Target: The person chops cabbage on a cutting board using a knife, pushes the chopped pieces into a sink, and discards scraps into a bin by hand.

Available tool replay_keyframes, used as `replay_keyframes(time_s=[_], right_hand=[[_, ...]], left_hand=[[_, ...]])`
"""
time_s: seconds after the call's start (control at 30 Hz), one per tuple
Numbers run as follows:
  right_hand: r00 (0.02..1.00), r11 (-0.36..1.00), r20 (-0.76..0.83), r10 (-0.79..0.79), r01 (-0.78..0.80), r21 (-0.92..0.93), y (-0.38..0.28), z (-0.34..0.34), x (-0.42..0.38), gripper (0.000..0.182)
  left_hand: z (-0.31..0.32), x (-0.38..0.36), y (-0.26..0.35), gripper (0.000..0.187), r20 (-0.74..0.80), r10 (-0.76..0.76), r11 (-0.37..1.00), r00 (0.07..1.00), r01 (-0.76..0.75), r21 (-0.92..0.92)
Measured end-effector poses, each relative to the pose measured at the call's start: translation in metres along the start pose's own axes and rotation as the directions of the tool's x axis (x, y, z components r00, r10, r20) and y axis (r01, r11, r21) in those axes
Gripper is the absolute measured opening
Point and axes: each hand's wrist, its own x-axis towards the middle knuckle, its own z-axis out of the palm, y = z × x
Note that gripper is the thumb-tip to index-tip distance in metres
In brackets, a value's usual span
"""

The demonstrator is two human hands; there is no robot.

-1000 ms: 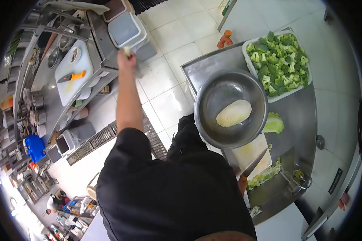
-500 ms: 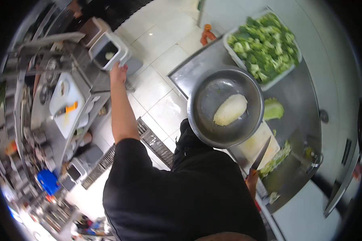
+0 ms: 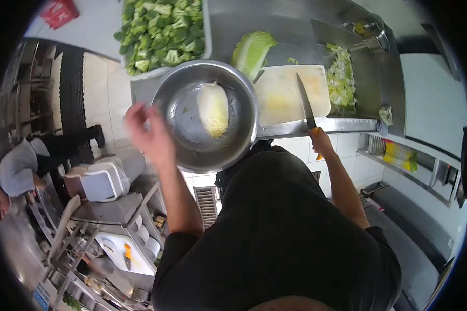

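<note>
My right hand grips the orange handle of a kitchen knife. Its blade points away from me, above a white cutting board with yellowish stains. My left hand, slightly blurred, is by the left rim of a large steel bowl, fingers apart and holding nothing. Inside the bowl lies a pale, trimmed napa cabbage. A greener piece of napa cabbage rests on the steel counter behind the board. Chopped cabbage fills a strip of the sink right of the board.
Broccoli florets heap a white tub at the upper left. A red packet lies beyond it. At left, another person bends near a grey bin. A second board carries an orange-handled knife.
My view has turned right toward the counter. My left hand has come back from near the bin to the bowl's rim. The knife stays in my right hand.
</note>
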Motion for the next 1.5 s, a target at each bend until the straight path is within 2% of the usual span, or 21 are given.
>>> replay_keyframes(time_s=[0.03, 0.07, 0.1, 0.17, 0.23, 0.33, 0.4, 0.47, 0.5, 0.57, 0.6, 0.7, 0.77, 0.8, 0.9, 1.0, 1.1, 1.13, 1.23, 1.43, 1.5], right_hand=[[0.997, 0.997, -0.041, -0.058, 0.056, -0.061, 0.005, 0.004, 0.002, 0.048], [0.99, 0.986, -0.077, -0.118, 0.108, -0.124, 0.009, 0.008, 0.003, 0.049], [0.988, 0.984, -0.088, -0.128, 0.116, -0.132, 0.006, 0.009, 0.001, 0.05], [0.983, 0.981, -0.11, -0.148, 0.132, -0.146, -0.008, 0.001, -0.006, 0.052], [0.979, 0.982, -0.12, -0.165, 0.151, -0.117, -0.006, 0.003, -0.006, 0.052], [0.987, 0.99, -0.079, -0.141, 0.14, -0.024, -0.004, -0.002, -0.005, 0.054], [0.986, 0.988, -0.068, -0.152, 0.152, -0.005, -0.003, -0.004, -0.006, 0.053], [0.99, 0.988, -0.033, -0.134, 0.136, 0.068, -0.001, -0.008, -0.009, 0.052], [0.993, 0.986, -0.015, -0.119, 0.12, 0.112, -0.002, -0.013, -0.012, 0.051], [0.982, 0.971, -0.061, -0.179, 0.186, 0.147, 0.01, -0.009, -0.011, 0.048], [0.98, 0.964, -0.076, -0.185, 0.196, 0.181, 0.015, -0.01, -0.012, 0.048], [0.967, 0.941, -0.182, -0.176, 0.22, 0.256, 0.037, -0.014, -0.01, 0.046], [0.974, 0.94, -0.184, -0.13, 0.18, 0.288, 0.047, -0.03, -0.01, 0.045], [0.969, 0.941, -0.211, -0.129, 0.187, 0.284, 0.053, -0.037, -0.008, 0.043], [0.949, 0.95, -0.282, -0.141, 0.21, 0.23, 0.068, -0.052, -0.007, 0.038], [0.947, 0.967, -0.283, -0.149, 0.199, 0.157, 0.067, -0.072, -0.01, 0.034], [0.968, 0.975, -0.201, -0.15, 0.179, 0.132, 0.06, -0.087, -0.018, 0.032], [0.974, 0.98, -0.166, -0.155, 0.173, 0.099, 0.056, -0.093, -0.022, 0.03], [0.963, 0.967, -0.148, -0.224, 0.239, 0.087, 0.05, -0.104, -0.031, 0.029], [0.953, 0.961, -0.135, -0.272, 0.276, 0.008, 0.051, -0.103, -0.03, 0.024], [0.956, 0.963, -0.117, -0.268, 0.27, 0.006, 0.051, -0.1, -0.028, 0.025]], left_hand=[[0.035, 0.001, 0.033, 0.029, 0.223, 0.016, 1.0, 0.975, -0.022, 0.023], [0.074, 0.0, 0.042, 0.033, 0.37, 0.1, 0.995, 0.924, -0.088, -0.047], [0.112, -0.002, 0.053, 0.044, 0.539, 0.067, 0.998, 0.839, -0.063, -0.025], [0.198, -0.007, 0.04, 0.068, 0.691, 0.18, 0.94, 0.7, -0.33, 0.09], [0.275, -0.008, 0.023, 0.096, 0.807, -0.02, 0.835, 0.591, -0.434, 0.338], [0.342, -0.009, -0.01, 0.105, 0.822, -0.174, 0.7, 0.541, -0.519, 0.49], [0.367, -0.005, -0.041, 0.108, 0.73, -0.385, 0.623, 0.565, -0.425, 0.657], [0.374, -0.013, -0.037, 0.105, 0.687, -0.355, 0.535, 0.634, -0.465, 0.705], [0.379, -0.017, -0.035, 0.104, 0.703, -0.325, 0.539, 0.632, -0.487, 0.687], [0.379, -0.021, -0.033, 0.103, 0.719, -0.282, 0.53, 0.635, -0.522, 0.669], [0.378, -0.027, -0.022, 0.103, 0.766, -0.213, 0.571, 0.607, -0.559, 0.602], [0.378, -0.06, 0.039, 0.102, 0.889, -0.049, 0.596, 0.456, -0.7, 0.392], [0.377, -0.102, 0.067, 0.102, 0.934, -0.092, 0.521, 0.345, -0.783, 0.34], [0.379, -0.121, 0.073, 0.102, 0.95, -0.115, 0.485, 0.289, -0.818, 0.307], [0.383, -0.169, 0.048, 0.104, 0.99, -0.081, 0.509, 0.113, -0.85, 0.138], [0.389, -0.199, 0.033, 0.109, 0.965, -0.213, 0.473, 0.155, -0.847, 0.241], [0.382, -0.204, 0.039, 0.113, 0.985, -0.016, 0.509, 0.171, -0.847, 0.155], [0.381, -0.207, 0.042, 0.113, 0.985, 0.052, 0.469, 0.163, -0.875, 0.12], [0.386, -0.212, 0.049, 0.102, 0.967, 0.236, 0.587, 0.091, -0.806, -0.068], [0.405, -0.22, 0.031, 0.07, 0.96, 0.257, 0.552, 0.112, -0.832, -0.051], [0.407, -0.221, 0.028, 0.067, 0.961, 0.253, 0.545, 0.116, -0.838, -0.042]])
